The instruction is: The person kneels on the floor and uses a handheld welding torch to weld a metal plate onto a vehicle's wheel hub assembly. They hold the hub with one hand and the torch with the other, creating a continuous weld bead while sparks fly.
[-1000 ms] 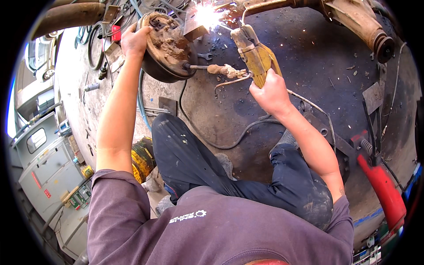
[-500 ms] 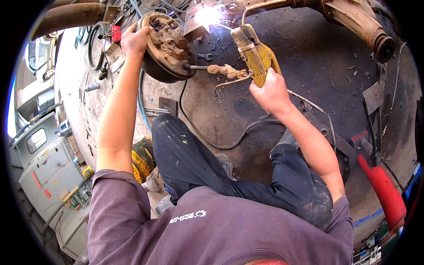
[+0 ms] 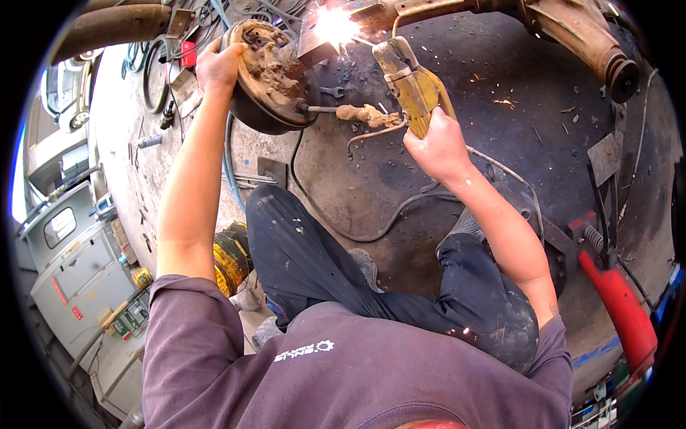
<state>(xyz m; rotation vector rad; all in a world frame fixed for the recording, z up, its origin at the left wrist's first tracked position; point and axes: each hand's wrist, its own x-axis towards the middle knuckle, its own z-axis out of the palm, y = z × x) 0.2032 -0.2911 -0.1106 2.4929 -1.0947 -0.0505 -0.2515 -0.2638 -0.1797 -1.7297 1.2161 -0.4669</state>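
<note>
My right hand (image 3: pixel 439 146) is closed round a yellow welding electrode holder (image 3: pixel 407 86). From its jaws a short electrode (image 3: pixel 363 43) runs to a bright arc (image 3: pixel 336 27) on a metal plate (image 3: pixel 312 44) at the rusty axle beam (image 3: pixel 421 7). With fingers wrapped over its left rim, my left hand (image 3: pixel 218 66) grips a rusty, dirt-caked brake drum (image 3: pixel 275 68). A rod with a wrapped, tan-coloured lump (image 3: pixel 366 114) sticks out from the drum toward the holder. Glare hides the spot where the electrode meets the metal.
A spanner (image 3: pixel 332 91) lies behind the drum. Dark cable (image 3: pixel 371 234) loops across the floor by my feet. On the right are a red metal part (image 3: pixel 622 314) and a rusty axle end (image 3: pixel 620 75). A yellow round object (image 3: pixel 232 261) stands beside my left leg.
The arc glows warmer, and orange sparks now fly to the right and onto my trousers and shirt. The electrode holder has shifted very slightly; my left hand stays on the drum.
</note>
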